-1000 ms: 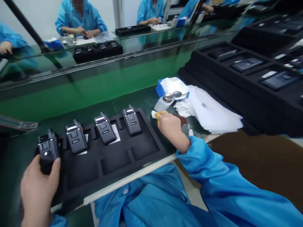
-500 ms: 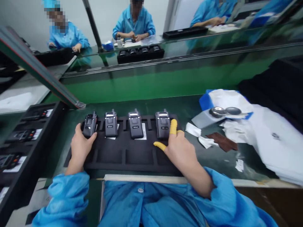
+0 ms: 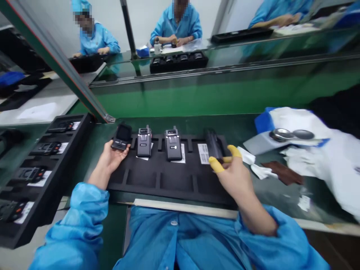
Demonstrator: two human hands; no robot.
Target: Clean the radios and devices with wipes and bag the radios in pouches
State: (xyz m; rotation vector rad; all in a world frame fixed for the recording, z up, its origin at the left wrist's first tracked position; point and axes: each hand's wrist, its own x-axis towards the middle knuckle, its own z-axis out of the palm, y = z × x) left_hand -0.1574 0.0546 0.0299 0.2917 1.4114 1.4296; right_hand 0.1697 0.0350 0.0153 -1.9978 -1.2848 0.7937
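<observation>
My left hand [image 3: 114,159] is closed on a black handheld radio [image 3: 122,135], its dark screen side showing, at the left end of a black foam tray [image 3: 174,185]. At the tray's right end, my right hand [image 3: 233,170], with yellow finger cots, grips another handheld radio [image 3: 213,144]. That one is tilted and smeared by motion, beside a white label [image 3: 203,153] in the tray. Between my hands, two more radios, one left [image 3: 144,142] and one right [image 3: 173,145], lie clip side up with stub antennas pointing away, white labels partly under them.
A second black tray [image 3: 60,165] of radios stands at the left. To the right are a brown cloth [image 3: 282,172], white scraps [image 3: 263,171], a bottle with a metal lid [image 3: 257,142] and a blue box [image 3: 264,122]. Co-workers [image 3: 177,26] sit beyond the green partition [image 3: 174,99].
Both end radios have been lifted and turned: the left one now shows its screen, the right one is tipped on its side, uncovering a label. The camera view has swung left.
</observation>
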